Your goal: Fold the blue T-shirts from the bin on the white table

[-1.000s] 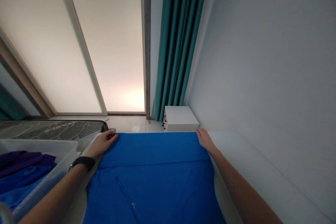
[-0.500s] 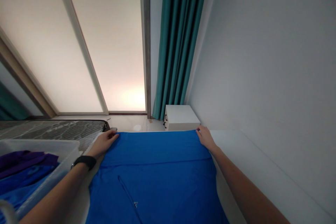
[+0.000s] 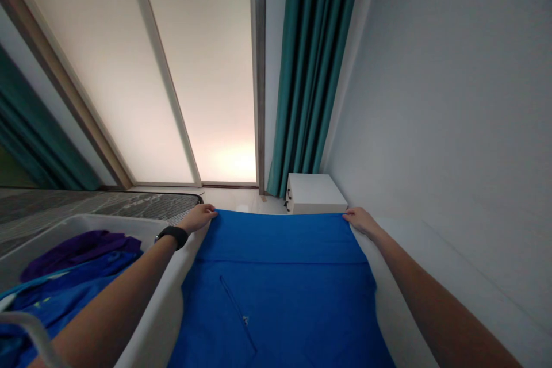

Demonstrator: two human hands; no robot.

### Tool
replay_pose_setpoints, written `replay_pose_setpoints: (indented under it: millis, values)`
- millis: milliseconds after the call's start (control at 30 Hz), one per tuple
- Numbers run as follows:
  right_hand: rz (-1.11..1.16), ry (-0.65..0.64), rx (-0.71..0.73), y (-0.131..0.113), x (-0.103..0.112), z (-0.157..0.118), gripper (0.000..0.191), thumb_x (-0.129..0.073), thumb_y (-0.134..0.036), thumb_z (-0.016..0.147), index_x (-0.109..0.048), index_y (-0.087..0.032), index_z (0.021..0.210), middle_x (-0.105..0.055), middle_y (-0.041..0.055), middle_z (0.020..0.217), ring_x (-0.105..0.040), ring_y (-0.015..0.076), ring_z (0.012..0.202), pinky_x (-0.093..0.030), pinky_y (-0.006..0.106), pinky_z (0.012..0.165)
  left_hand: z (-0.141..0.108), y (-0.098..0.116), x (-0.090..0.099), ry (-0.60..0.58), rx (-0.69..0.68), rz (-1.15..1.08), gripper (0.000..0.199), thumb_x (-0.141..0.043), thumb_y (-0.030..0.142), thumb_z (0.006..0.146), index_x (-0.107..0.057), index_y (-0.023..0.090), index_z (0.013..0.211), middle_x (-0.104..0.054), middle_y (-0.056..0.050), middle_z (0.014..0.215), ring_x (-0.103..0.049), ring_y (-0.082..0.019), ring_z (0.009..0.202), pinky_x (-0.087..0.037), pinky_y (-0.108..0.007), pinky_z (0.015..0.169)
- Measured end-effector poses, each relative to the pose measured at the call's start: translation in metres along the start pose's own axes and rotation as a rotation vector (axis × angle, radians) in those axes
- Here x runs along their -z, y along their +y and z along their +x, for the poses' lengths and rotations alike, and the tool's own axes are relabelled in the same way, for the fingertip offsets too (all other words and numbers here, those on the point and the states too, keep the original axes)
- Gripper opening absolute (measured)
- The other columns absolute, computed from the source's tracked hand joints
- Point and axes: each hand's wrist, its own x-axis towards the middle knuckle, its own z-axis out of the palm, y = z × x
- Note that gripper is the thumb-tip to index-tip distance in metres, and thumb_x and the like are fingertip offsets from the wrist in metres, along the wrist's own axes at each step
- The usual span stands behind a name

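In the head view, a flat expanse of plain bright-blue fabric (image 3: 276,293) lies in the lower middle, spread over a smooth white surface (image 3: 399,310) that shows along both its sides. A straight crosswise line runs below its far edge, and a slanting dark line with a small pale mark sits nearer the wearer.

The left hand (image 3: 198,217), with a black-banded watch (image 3: 175,236) at its wrist, pinches the far left corner between thumb and fingers, nearly closed. The right hand (image 3: 361,221) has the far right corner in a similar narrow pinch, so the far edge stretches almost straight between the two.

Left of the left forearm stands a whitish plastic bin (image 3: 149,231) holding crumpled purple cloth (image 3: 81,250) and crumpled blue cloth (image 3: 73,293). Beyond the bin is a grey patterned surface (image 3: 142,203) with dark edging. Past the fabric's far edge, near the right hand, sits a boxy white cabinet (image 3: 317,190), in front of a long pleated teal curtain (image 3: 317,69) beside pale, glowing door panels (image 3: 207,69).
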Motion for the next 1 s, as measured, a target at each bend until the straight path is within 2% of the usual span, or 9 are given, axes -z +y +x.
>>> replay_pose_setpoints:
  millis: [100, 200, 300, 433, 633, 733, 833, 1000]
  values:
    - [0.111, -0.07, -0.085, -0.009, 0.0, -0.008, 0.023, -0.048, -0.024, 0.091, -0.067, -0.013, 0.085, -0.066, 0.0025, 0.053, -0.042, 0.0099, 0.034, -0.029, 0.022, 0.039, -0.003, 0.003, -0.001, -0.043, 0.075, -0.023, 0.019, -0.058, 0.035, 0.071, -0.062, 0.017, 0.076, -0.057, 0.0, 0.055, -0.054, -0.015, 0.05, -0.037, -0.023, 0.047]
    - [0.23, -0.125, -0.165, -0.017, -0.002, -0.018, 0.021, -0.042, -0.022, 0.095, -0.059, -0.012, 0.102, -0.072, 0.0054, 0.063, -0.031, 0.007, 0.026, -0.022, 0.022, 0.032, -0.007, 0.005, -0.004, -0.099, 0.148, -0.057, 0.019, -0.056, 0.033, 0.076, -0.06, 0.017, 0.083, -0.056, 0.002, 0.049, -0.042, -0.011, 0.036, -0.027, -0.021, 0.039]
    - [0.33, -0.14, -0.237, -0.022, -0.006, -0.024, 0.022, -0.039, -0.019, 0.096, -0.051, -0.012, 0.113, -0.075, 0.0095, 0.073, -0.037, 0.0074, 0.026, -0.022, 0.021, 0.03, -0.009, 0.006, -0.007, -0.134, 0.201, -0.087, 0.018, -0.057, 0.033, 0.076, -0.058, 0.017, 0.086, -0.06, 0.0, 0.051, -0.04, -0.01, 0.033, -0.024, -0.021, 0.036]
    - [0.429, -0.144, -0.303, -0.025, -0.012, -0.025, 0.023, -0.039, -0.016, 0.096, -0.046, -0.013, 0.117, -0.076, 0.0111, 0.079, -0.045, 0.0079, 0.029, -0.022, 0.019, 0.029, -0.007, 0.009, -0.01, -0.153, 0.238, -0.114, 0.018, -0.061, 0.033, 0.074, -0.058, 0.017, 0.082, -0.062, 0.0, 0.052, -0.04, -0.009, 0.032, -0.021, -0.02, 0.035]
    - [0.504, -0.135, -0.359, -0.023, -0.018, -0.02, 0.018, -0.046, -0.017, 0.095, -0.049, -0.012, 0.112, -0.072, 0.0059, 0.067, -0.049, 0.0081, 0.03, -0.021, 0.017, 0.029, -0.006, 0.019, -0.015, -0.14, 0.25, -0.177, 0.024, -0.062, 0.035, 0.072, -0.061, 0.015, 0.086, -0.064, 0.0, 0.052, -0.041, -0.01, 0.032, -0.021, -0.02, 0.036]
    - [0.525, -0.127, -0.356, -0.02, -0.019, -0.02, 0.019, -0.045, -0.016, 0.095, -0.05, -0.012, 0.113, -0.07, 0.0037, 0.063, -0.051, 0.0089, 0.031, -0.02, 0.016, 0.028, -0.009, 0.02, -0.015, -0.121, 0.24, -0.214, 0.024, -0.061, 0.034, 0.072, -0.06, 0.015, 0.087, -0.069, -0.003, 0.059, -0.042, -0.01, 0.032, -0.021, -0.02, 0.036]
    - [0.55, -0.111, -0.328, -0.018, -0.017, -0.021, 0.022, -0.045, -0.018, 0.095, -0.049, -0.013, 0.116, -0.071, 0.0053, 0.068, -0.053, 0.0092, 0.033, -0.021, 0.016, 0.028, -0.014, 0.019, -0.011, -0.108, 0.225, -0.258, 0.022, -0.061, 0.034, 0.072, -0.058, 0.016, 0.086, -0.073, -0.005, 0.068, -0.045, -0.009, 0.033, -0.02, -0.02, 0.035]
    - [0.596, -0.056, -0.253, -0.015, -0.009, -0.031, 0.026, -0.048, -0.024, 0.095, -0.05, -0.015, 0.119, -0.074, 0.0094, 0.081, -0.056, 0.0094, 0.037, -0.026, 0.016, 0.03, -0.025, 0.021, -0.001, -0.082, 0.199, -0.343, 0.028, -0.068, 0.037, 0.068, -0.055, 0.018, 0.084, -0.076, -0.008, 0.082, -0.063, -0.014, 0.046, -0.029, -0.018, 0.037]
